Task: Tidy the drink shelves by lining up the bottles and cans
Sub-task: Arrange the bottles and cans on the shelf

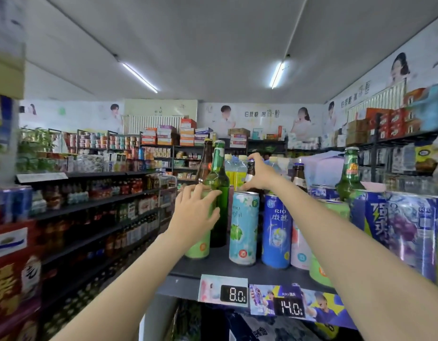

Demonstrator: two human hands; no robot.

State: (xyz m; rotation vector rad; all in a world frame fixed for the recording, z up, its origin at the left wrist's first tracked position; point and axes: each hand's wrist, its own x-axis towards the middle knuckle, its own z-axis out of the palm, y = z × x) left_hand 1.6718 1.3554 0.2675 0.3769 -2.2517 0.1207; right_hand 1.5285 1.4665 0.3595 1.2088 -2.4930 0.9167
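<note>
On the top shelf (213, 269) stand tall drink cans and glass bottles. My left hand (195, 212) wraps the upper part of a light green can (198, 244) at the shelf's left end. Right behind it rises a green glass bottle (219, 173) and a brown bottle (205, 161). My right hand (258, 175) reaches further back and grips the neck of a small brown bottle (250, 169). A pale blue can (243, 227) and a dark blue can (277, 230) stand in front between my arms.
More purple and blue cans (397, 227) fill the shelf's right side, with another green bottle (349, 173) behind them. Price tags (234, 292) hang on the shelf's front edge. A long aisle of stocked shelves (102, 200) runs along the left.
</note>
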